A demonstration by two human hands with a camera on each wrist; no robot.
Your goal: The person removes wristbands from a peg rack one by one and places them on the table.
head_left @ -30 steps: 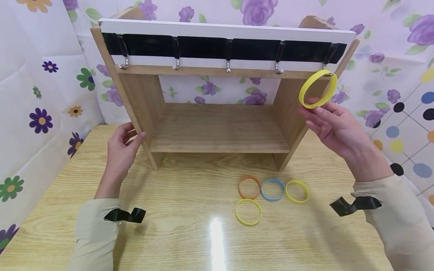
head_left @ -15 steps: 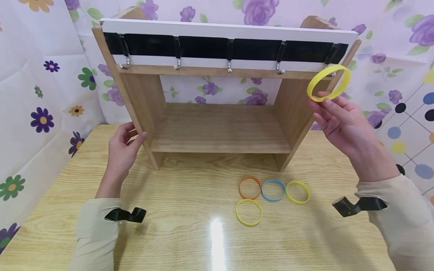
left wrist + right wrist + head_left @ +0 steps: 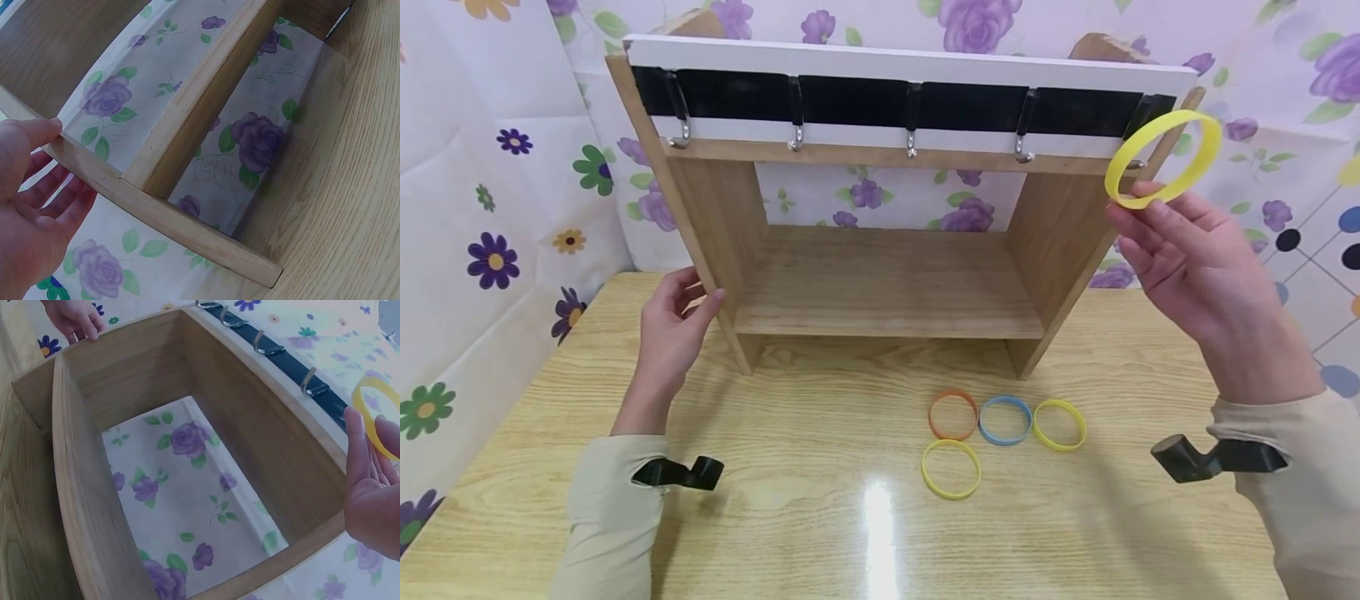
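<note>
My right hand pinches the lower edge of a yellow wristband between thumb and fingers. Seen from the head, the band overlaps the rightmost hook of the rack; it appears in front of it, apart from the hook's tip. My left hand grips the left side panel of a wooden shelf, its thumb on the front edge and its fingers behind, as the left wrist view also shows. On the table lie an orange wristband, a blue wristband and two more yellow wristbands.
A white and black strip with several metal hooks runs along the shelf's top front. The shelf stands on a wood-grain table. Flowered cloth hangs behind and at the sides.
My right hand has moved right, upward and nearer with the yellow wristband, away from the rightmost hook. The left hand stays on the side panel, and the bands on the table lie still.
</note>
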